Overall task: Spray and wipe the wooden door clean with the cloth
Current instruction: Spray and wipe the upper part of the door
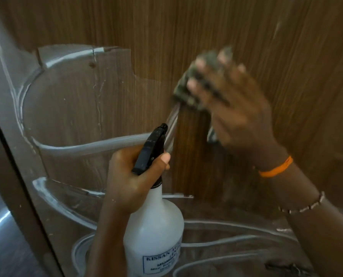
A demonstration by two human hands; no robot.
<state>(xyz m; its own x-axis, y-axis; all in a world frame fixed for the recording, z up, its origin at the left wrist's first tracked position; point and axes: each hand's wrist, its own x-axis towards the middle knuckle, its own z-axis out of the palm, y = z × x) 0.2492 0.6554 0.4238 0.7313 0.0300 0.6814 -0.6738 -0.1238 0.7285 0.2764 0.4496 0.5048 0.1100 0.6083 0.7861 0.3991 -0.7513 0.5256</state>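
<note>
Counting two hands [236, 108], one cloth [188, 86], one bottle [154, 226]

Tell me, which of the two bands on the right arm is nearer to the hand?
The orange band, right at the wrist below the right hand. The other one, a thin beaded bracelet, sits farther up the forearm.

Upper door: bare wood on the door [166, 23] above both hands
Middle: cloth [188, 86] pressed flat under the right hand [232, 108]
Low centre: spray bottle [154, 226] in the left hand [134, 176] stands in front of the panel
</note>
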